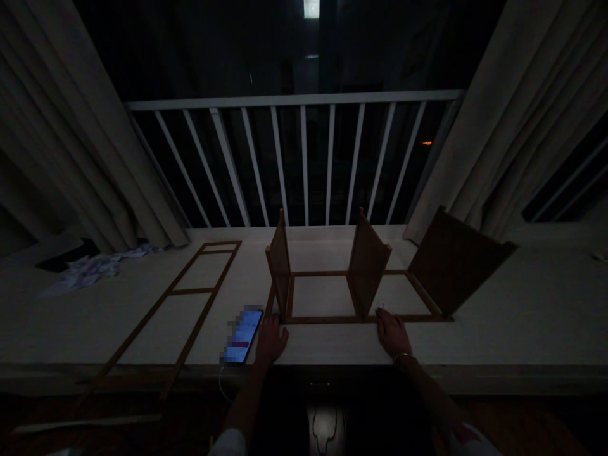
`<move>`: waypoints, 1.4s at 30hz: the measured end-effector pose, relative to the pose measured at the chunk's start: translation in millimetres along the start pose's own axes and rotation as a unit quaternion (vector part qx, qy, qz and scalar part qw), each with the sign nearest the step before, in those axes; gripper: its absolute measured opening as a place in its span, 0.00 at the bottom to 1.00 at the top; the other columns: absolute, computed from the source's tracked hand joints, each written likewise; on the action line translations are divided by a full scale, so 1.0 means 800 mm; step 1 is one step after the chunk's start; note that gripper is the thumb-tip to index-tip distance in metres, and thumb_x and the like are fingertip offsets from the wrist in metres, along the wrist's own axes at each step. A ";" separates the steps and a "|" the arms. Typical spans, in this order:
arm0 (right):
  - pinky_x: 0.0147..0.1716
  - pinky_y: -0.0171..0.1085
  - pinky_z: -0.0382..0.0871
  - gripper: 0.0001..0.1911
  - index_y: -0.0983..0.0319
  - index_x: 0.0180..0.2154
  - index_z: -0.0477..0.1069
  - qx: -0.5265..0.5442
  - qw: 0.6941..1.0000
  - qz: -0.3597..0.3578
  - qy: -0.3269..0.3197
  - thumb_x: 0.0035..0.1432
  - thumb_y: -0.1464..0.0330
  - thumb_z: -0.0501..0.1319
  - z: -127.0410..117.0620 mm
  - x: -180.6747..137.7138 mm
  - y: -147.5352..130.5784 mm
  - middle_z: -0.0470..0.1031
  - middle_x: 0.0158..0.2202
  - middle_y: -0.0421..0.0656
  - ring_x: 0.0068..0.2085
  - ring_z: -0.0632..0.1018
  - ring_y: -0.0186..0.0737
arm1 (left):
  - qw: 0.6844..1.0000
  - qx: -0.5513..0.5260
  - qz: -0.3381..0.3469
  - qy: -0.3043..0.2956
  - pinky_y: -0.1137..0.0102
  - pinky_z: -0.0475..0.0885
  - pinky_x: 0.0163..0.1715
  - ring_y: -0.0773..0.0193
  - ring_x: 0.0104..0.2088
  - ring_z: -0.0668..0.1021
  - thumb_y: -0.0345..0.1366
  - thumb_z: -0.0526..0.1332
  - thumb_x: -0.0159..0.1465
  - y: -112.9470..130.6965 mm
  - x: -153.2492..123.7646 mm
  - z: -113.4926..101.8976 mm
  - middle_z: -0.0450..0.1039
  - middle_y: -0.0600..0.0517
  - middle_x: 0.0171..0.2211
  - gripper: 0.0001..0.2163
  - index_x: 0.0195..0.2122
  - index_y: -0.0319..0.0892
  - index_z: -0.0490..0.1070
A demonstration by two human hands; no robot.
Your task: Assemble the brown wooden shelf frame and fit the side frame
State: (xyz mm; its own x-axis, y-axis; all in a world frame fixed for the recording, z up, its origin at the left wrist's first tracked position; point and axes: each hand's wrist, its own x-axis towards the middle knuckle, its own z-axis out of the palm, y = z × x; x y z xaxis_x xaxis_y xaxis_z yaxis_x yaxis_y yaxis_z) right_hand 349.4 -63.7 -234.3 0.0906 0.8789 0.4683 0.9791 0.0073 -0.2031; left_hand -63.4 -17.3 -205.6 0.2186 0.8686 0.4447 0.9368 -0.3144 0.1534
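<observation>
Nearest, the left hand is laid flat on the ledge by its front edge, fingers pressed together, between a lit phone and the wooden frame. The right hand is set against the frame's front rail, fingers slightly spread. Two panels are stood upright within it; bare surface is left at both sides.

The ledge before me is carrying a shelf frame, a flat frame, a phone and papers.
</observation>
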 end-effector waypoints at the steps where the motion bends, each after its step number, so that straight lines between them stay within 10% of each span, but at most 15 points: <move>1: 0.52 0.46 0.47 0.21 0.60 0.51 0.61 0.001 1.000 -0.001 0.000 0.56 0.70 0.43 0.000 0.000 0.000 0.68 0.49 0.47 0.50 0.67 0.41 | 1.000 -0.001 0.001 0.000 0.57 0.58 0.47 0.54 0.47 0.65 0.38 0.49 0.58 0.000 0.000 0.000 0.63 0.42 0.45 0.17 0.47 0.37 0.59; 42: 0.52 0.45 0.47 0.22 0.60 0.52 0.60 0.005 1.000 -0.003 -0.005 0.57 0.69 0.43 0.005 0.000 0.004 0.68 0.49 0.46 0.51 0.66 0.40 | 1.000 -0.009 -0.007 -0.001 0.57 0.58 0.47 0.53 0.48 0.64 0.38 0.49 0.58 -0.003 -0.002 0.003 0.64 0.42 0.46 0.18 0.48 0.37 0.60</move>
State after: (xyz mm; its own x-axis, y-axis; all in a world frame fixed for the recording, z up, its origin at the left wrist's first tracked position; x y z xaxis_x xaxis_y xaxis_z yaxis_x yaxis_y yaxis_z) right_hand 351.6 -62.1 -238.1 0.0832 0.8836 0.4608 0.9778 0.0169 -0.2088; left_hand -65.6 -16.9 -208.5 0.2067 0.8731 0.4416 0.9348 -0.3095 0.1743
